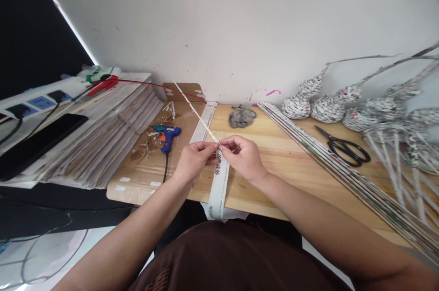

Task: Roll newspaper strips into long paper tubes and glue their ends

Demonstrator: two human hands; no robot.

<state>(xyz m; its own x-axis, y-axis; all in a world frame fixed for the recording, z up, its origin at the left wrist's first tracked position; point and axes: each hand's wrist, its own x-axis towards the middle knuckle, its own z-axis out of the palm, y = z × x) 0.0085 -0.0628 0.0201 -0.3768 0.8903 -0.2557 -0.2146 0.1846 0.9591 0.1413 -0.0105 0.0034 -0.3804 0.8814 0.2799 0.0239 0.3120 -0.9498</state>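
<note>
A newspaper strip (219, 190) hangs from my fingers over the table's front edge. Its upper part is rolled into a thin paper tube (194, 109) that slants up and left toward the wall. My left hand (199, 158) pinches the strip where it meets the tube. Close beside it, my right hand (238, 154) is closed on the same spot from the right, thumb and fingers pressed together. Behind my hands, more flat newspaper strips (203, 126) lie on the table.
On cardboard (133, 190) at left lies a blue glue gun (168, 138), beside a newspaper stack (130, 122) bearing a phone (41, 145) and power strip (41, 103). Grey cloth (242, 116), paper rods (318, 158), black scissors (346, 149) and woven paper gourds (329, 108) are rightward.
</note>
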